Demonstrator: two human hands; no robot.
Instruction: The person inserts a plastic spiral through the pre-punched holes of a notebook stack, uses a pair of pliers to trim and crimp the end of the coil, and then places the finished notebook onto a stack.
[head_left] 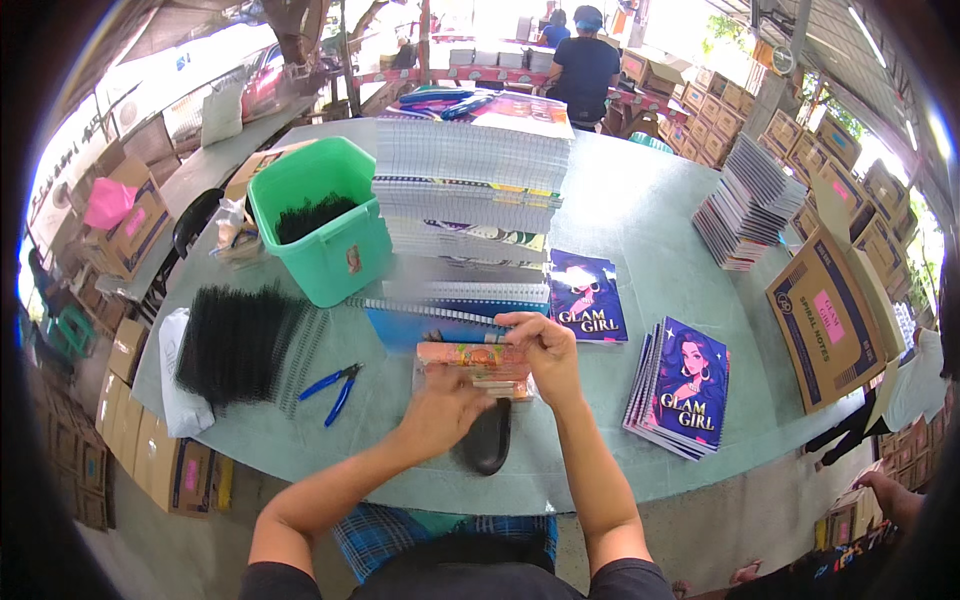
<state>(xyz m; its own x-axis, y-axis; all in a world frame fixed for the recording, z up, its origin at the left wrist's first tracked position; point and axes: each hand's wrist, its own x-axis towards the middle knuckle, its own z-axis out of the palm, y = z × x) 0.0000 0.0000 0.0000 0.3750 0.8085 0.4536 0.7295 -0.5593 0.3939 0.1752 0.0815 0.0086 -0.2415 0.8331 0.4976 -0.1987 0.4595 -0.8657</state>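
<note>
In front of me a blue-covered notebook (410, 330) leans at the foot of a tall stack of punched notebook blocks (465, 210). A row of binding holes runs along its upper edge. At the right end of that edge, my right hand (548, 352) has its fingertips closed on the notebook's corner. My left hand (450, 408) is smeared by motion, below an orange printed packet-like block (465, 354); whether it holds anything cannot be made out. Under the hands lies a dark, rounded object (488, 445).
Left are black plastic spiral coils (235, 345), blue-handled pliers (330, 390) and a green bin (340, 255) holding more coils. Purple-covered spiral notebooks (685, 385) lie right, another notebook (588, 300) behind them. Farther right are a notebook stack (745, 205) and a cardboard box (825, 320).
</note>
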